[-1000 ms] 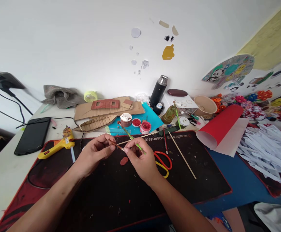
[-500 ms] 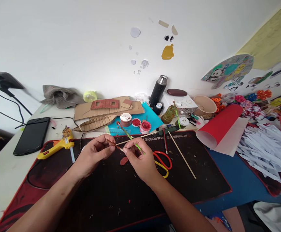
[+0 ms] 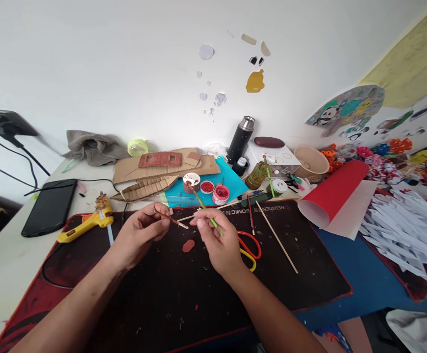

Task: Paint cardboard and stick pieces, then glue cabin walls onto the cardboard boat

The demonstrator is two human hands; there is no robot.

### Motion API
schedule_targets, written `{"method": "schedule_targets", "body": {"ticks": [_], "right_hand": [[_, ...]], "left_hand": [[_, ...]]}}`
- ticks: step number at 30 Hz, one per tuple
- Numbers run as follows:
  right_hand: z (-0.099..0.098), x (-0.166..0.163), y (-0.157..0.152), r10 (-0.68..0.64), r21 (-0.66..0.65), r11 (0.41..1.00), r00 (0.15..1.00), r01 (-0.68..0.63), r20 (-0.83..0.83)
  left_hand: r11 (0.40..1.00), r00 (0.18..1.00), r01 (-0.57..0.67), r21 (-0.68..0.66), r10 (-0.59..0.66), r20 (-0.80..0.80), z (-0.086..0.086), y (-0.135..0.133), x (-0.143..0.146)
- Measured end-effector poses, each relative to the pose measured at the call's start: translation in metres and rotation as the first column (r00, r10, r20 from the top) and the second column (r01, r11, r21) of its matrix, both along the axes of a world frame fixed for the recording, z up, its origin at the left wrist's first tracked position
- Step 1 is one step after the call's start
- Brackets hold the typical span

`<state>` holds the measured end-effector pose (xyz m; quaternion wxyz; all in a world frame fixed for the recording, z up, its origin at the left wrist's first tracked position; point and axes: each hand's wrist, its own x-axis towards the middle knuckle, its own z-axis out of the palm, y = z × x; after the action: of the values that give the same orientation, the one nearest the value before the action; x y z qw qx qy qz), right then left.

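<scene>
Left fingers: my left hand (image 3: 139, 234) pinches one end of a thin brown-painted stick (image 3: 176, 222) between thumb and forefinger, closed on it.
Right fingers: my right hand (image 3: 218, 241) grips a green-handled brush (image 3: 209, 219), bristles pointing toward the paint pots (image 3: 220, 193).
Stick to brush: the stick's free end lies just beside my right fingertips (image 3: 195, 224), apart from the bristles.
Under the hands: a red oval piece (image 3: 188, 245) on the black mat (image 3: 309, 274).
Right of them: scissors (image 3: 250, 245) partly behind my right hand, a long skewer (image 3: 276, 235).
Mat's left edge: yellow glue gun (image 3: 86, 224).
</scene>
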<state>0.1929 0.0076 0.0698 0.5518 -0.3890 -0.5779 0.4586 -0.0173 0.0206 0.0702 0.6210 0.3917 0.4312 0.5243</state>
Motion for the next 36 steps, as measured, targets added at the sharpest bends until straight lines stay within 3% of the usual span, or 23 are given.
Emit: {"method": "schedule_targets", "body": {"ticks": [5, 10, 21, 26, 31, 36], "right_hand": [[0.010, 0.014, 0.002, -0.041, 0.059, 0.997, 0.994, 0.047, -0.099], [0.017, 0.025, 0.001, -0.135, 0.095, 0.984, 0.980, 0.149, -0.144], [0.023, 0.019, -0.008, -0.114, 0.034, 0.992, 0.974, 0.123, -0.198], [0.021, 0.017, -0.008, -0.084, 0.020, 0.996, 0.980, 0.089, -0.182], [0.022, 0.019, -0.007, -0.168, -0.023, 0.986, 0.974, 0.166, -0.154], [0.023, 0.018, -0.008, -0.116, -0.025, 0.993, 0.978, 0.113, -0.172]], "left_hand": [[0.988, 0.988, -0.155, 0.018, 0.155, -0.012, 0.001, 0.003, -0.001], [0.972, 0.972, -0.224, 0.072, 0.229, -0.062, 0.002, 0.004, -0.001], [0.973, 0.951, -0.205, 0.109, 0.225, -0.213, -0.005, 0.008, -0.006], [0.973, 0.950, -0.197, 0.124, 0.220, -0.220, -0.007, 0.009, -0.007], [0.970, 0.948, -0.197, 0.139, 0.225, -0.224, -0.011, 0.010, -0.010], [0.976, 0.955, -0.167, 0.137, 0.195, -0.225, -0.009, 0.008, -0.011]]}}
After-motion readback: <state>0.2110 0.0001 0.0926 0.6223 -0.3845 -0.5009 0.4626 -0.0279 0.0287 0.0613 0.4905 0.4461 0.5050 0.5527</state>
